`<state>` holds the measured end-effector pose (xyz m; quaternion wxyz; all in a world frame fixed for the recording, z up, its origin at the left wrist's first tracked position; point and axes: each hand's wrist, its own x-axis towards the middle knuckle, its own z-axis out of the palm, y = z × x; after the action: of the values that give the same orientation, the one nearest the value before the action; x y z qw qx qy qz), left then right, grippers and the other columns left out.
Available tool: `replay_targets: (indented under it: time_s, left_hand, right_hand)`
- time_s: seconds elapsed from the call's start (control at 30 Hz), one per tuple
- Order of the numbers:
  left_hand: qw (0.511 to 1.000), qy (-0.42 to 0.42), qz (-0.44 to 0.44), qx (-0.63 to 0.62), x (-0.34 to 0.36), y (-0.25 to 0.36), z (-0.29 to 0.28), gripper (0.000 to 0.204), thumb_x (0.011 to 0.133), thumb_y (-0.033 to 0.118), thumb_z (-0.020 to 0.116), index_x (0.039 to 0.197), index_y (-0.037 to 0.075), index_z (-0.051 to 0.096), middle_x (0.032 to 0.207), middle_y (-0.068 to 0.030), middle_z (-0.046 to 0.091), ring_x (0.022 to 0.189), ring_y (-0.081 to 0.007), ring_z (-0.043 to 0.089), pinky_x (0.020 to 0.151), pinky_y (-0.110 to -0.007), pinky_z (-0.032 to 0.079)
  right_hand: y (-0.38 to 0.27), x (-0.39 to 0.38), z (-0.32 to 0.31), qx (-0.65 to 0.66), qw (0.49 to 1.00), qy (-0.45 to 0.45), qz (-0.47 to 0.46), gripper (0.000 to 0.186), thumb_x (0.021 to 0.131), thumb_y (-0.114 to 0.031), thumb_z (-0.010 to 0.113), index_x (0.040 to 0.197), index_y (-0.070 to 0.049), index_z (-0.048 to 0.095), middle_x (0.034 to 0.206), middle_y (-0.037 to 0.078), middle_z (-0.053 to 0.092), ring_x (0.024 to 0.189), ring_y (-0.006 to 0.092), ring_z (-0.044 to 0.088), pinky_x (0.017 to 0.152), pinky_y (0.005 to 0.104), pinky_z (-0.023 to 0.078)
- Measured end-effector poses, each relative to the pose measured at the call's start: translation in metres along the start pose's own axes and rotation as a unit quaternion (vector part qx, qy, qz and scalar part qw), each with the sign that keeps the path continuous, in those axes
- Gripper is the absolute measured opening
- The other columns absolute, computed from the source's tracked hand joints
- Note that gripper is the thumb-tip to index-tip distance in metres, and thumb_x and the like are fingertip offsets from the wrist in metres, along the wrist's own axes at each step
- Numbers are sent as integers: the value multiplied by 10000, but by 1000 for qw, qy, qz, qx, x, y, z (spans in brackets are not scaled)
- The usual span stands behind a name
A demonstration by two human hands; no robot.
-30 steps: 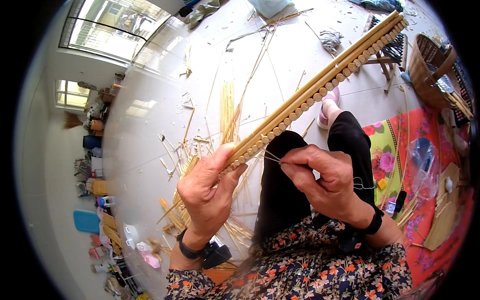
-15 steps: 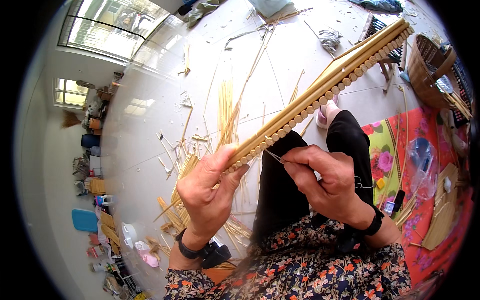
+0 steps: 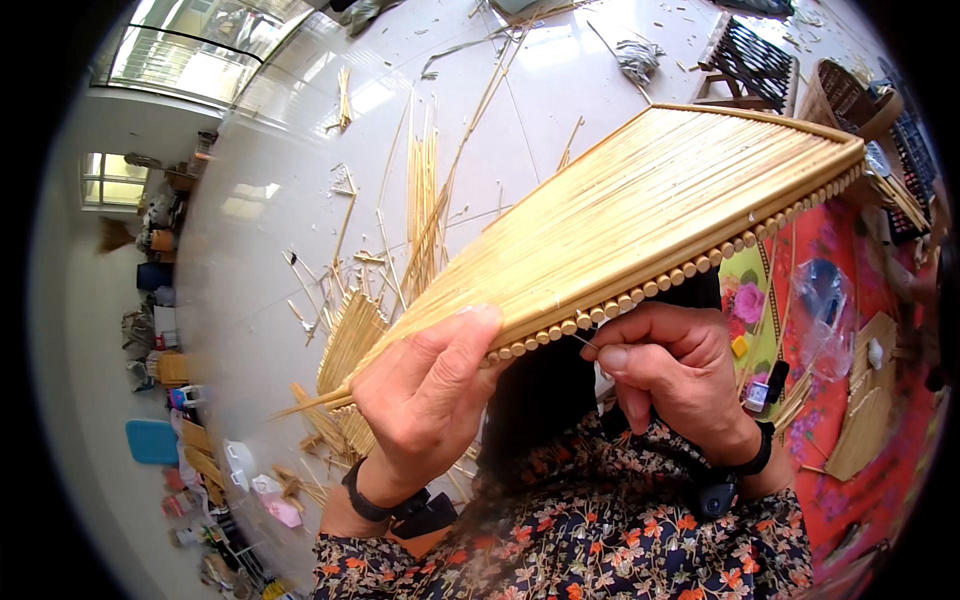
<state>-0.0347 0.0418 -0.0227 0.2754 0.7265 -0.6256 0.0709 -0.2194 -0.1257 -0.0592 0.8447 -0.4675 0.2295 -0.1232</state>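
Note:
A flat mat of pale bamboo sticks (image 3: 640,210), joined side by side, is held up in front of me, its round stick ends facing me along the near edge. My left hand (image 3: 425,400) grips the mat's lower left corner, thumb on top. Just under the near edge, my right hand (image 3: 665,365) pinches a thin needle or wire (image 3: 584,341) whose tip touches the stick ends. Both wrists wear dark bands. My floral sleeves and dark trousers lie below.
Loose bamboo sticks (image 3: 425,190) and offcuts lie scattered over the white tiled floor. A red flowered mat (image 3: 830,400) with small items is at the right. A dark stool (image 3: 750,65) and a woven basket (image 3: 845,95) stand at the upper right. Clutter lines the left wall.
The bamboo mat has tilted from edge-on so its broad flat face now shows. Both hands have stayed at its near edge, the right one still pinching the thin needle.

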Motion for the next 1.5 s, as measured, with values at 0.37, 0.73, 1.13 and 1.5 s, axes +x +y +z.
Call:
replay_targets:
  time_s: [0.37, 0.73, 1.13, 1.5]
  left_hand:
    - [997, 7, 65, 44, 0, 9, 9, 387, 755, 8, 827, 1140, 28, 795, 965, -121, 767, 852, -285, 778, 719, -361, 624]
    - [995, 9, 85, 57, -6, 15, 11, 331, 800, 9, 810, 1130, 22, 795, 995, -156, 765, 858, -300, 779, 708, -364, 638]
    - [989, -51, 111, 78, -19, 25, 8, 271, 899, 57, 728, 1163, 34, 787, 1063, -173, 771, 948, -303, 784, 781, -357, 652]
    - [987, -95, 117, 62, -20, 30, -2, 227, 893, -24, 742, 1119, -32, 747, 1082, -221, 766, 968, -358, 794, 818, -401, 675]
  right_hand:
    - [41, -14, -18, -31, 994, 4, -104, 111, 1004, -20, 685, 1058, 31, 768, 707, 38, 683, 505, 73, 606, 470, 235, 455]
    - [13, -31, -14, -16, 1000, 9, 9, 115, 1023, -40, 663, 995, 48, 731, 678, 26, 665, 517, 76, 628, 465, 225, 471]
    - [36, -49, -14, 120, 991, 6, 57, 130, 1033, -44, 670, 1072, 62, 734, 661, 60, 667, 506, 115, 624, 476, 264, 515]
    - [40, -51, -6, 191, 979, -7, 68, 119, 1017, -2, 682, 1112, 43, 738, 639, 68, 649, 521, 134, 630, 478, 281, 527]
